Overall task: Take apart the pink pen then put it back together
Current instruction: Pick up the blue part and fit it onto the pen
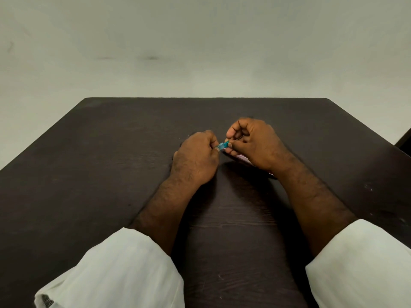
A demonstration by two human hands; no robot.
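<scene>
Both hands meet over the middle of the dark table [111,163]. My right hand [253,143] grips the pink pen [241,157], whose barrel shows under the palm and runs back toward the wrist. A teal tip piece [222,146] sticks out of the pen's front end, between the two hands. My left hand [195,156] pinches that teal piece with curled fingers. Whether the teal piece is still joined to the barrel is hidden by the fingers.
The table's far edge [204,98] meets a plain pale wall. White sleeves [115,270] cover both forearms near the front edge. A dark object [404,141] shows at the right border beyond the table.
</scene>
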